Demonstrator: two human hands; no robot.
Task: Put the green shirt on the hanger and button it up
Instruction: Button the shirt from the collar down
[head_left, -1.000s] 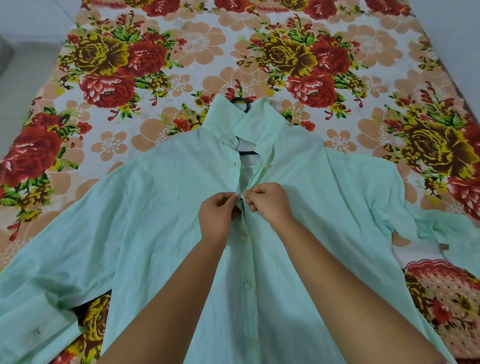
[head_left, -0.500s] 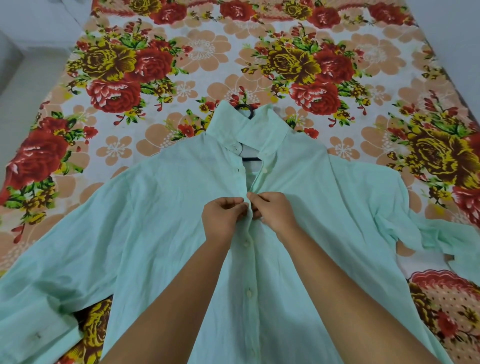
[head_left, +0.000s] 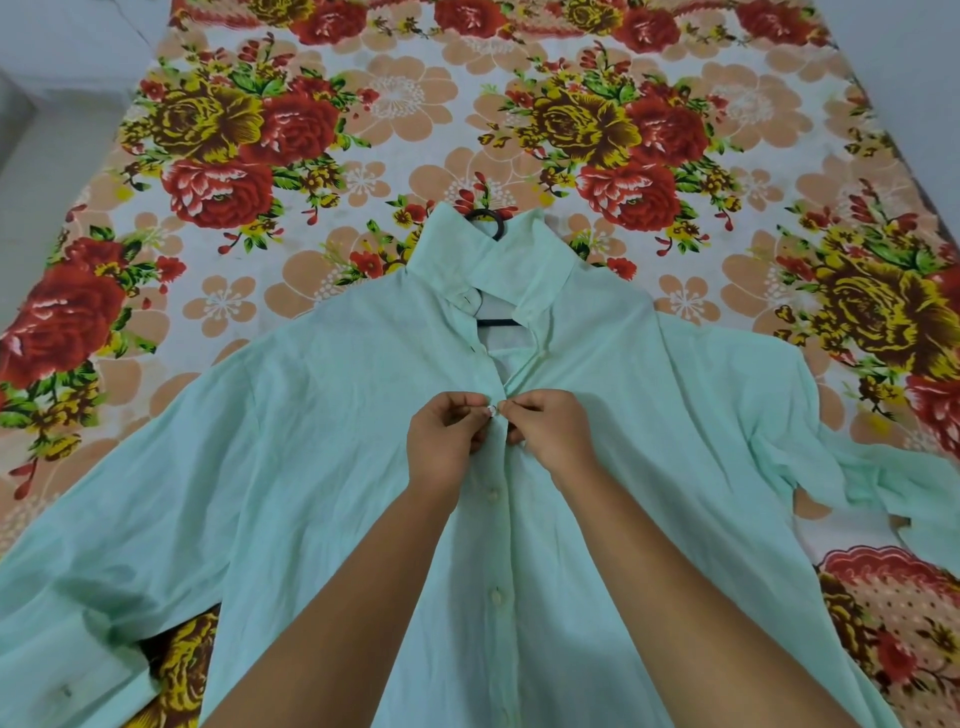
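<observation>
We are pinching the front edges of the thin mint-green fabric shirt (head_left: 311, 441) with our left hand (head_left: 447, 441) and right hand (head_left: 553, 434), fingers curled tight, a small pale button (head_left: 491, 411) between them. The black hook-topped hanger (head_left: 493, 223) is lying beyond our knuckles. Slack fabric could let the button slip back out.

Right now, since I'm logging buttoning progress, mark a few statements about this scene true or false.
1. The left hand and the right hand both pinch the green shirt at one button. True.
2. The hanger hook sticks out above the collar. True.
3. The collar is buttoned shut. False: it gapes open, showing the hanger inside.
4. The shirt lies on a plain white sheet. False: the bedsheet is floral.
</observation>
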